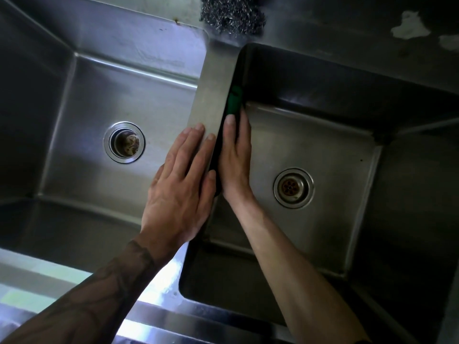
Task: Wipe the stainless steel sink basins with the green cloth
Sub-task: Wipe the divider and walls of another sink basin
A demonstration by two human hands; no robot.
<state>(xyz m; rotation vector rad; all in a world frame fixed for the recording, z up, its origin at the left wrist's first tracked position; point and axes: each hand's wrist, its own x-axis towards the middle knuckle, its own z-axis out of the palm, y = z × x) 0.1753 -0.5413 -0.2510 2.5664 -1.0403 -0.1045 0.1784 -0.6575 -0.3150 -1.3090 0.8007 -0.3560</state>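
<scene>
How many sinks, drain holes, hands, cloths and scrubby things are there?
Sink basins: 2, the left basin and the right basin
Drains: 2, the left drain and the right drain
Hands: 2, the left hand and the right hand
Green cloth: 1
Steel wool scrubber: 1
Total: 8

We count two steel basins, the left basin (87,170) and the right basin (323,135); two drains, the left drain (124,142) and the right drain (293,187); one green cloth (234,100); one steel-wool pad (232,16); two grips, left grip (181,187) and right grip (236,157).
</scene>
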